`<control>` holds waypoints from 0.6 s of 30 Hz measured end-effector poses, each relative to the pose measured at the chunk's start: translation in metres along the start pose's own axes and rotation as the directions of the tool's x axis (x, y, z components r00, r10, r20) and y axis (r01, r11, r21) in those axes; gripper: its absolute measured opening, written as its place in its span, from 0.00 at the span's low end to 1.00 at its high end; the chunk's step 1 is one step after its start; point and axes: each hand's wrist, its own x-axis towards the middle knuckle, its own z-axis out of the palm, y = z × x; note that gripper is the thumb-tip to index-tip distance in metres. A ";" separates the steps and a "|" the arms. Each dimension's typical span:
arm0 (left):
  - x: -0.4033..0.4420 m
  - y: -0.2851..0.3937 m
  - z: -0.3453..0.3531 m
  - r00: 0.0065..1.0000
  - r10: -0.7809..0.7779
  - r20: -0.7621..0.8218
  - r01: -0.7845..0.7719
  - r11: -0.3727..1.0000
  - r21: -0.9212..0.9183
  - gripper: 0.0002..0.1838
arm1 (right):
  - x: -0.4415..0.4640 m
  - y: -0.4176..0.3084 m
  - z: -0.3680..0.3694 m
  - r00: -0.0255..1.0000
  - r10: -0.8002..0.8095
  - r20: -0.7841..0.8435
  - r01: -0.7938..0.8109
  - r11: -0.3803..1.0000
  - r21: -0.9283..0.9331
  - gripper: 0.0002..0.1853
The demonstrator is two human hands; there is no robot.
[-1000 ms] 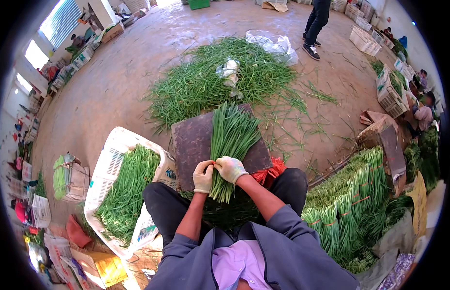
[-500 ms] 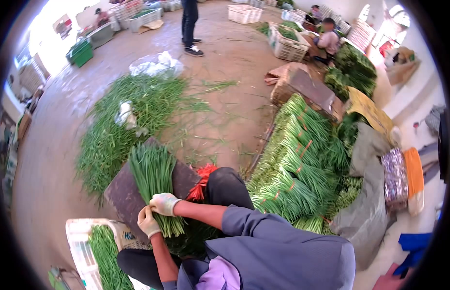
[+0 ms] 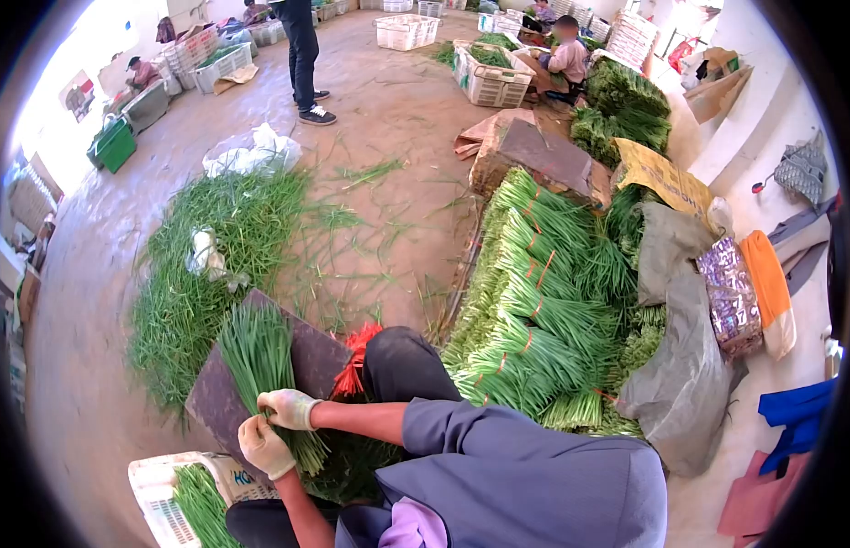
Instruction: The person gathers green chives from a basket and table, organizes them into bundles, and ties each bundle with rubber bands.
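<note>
Head view: left hand (image 3: 266, 447), right hand (image 3: 290, 408) at green bunch (image 3: 258, 354).
Both grips partly hidden, can't tell state; crate (image 3: 158, 493) cut off.

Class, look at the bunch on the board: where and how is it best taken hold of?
Probably by the stalks, cupped from both flanks and approached from the near side. The bunch lies with that end toward the camera and is narrower there, while its leaves fan out across the board.
</note>
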 end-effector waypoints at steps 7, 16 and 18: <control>-0.005 -0.009 0.000 0.999 0.042 -0.008 -0.042 0.999 0.034 0.03 | -0.009 0.009 0.008 0.978 0.122 0.172 -0.157 0.967 0.203 0.13; -0.017 -0.028 0.001 0.965 -0.210 0.155 0.212 0.977 -0.001 0.28 | -0.006 0.014 0.012 0.967 0.163 0.193 -0.214 0.936 0.281 0.17; -0.029 -0.025 0.005 0.951 -0.214 0.223 0.137 0.939 0.315 0.53 | -0.004 0.015 0.009 0.970 0.164 0.177 -0.207 0.943 0.261 0.16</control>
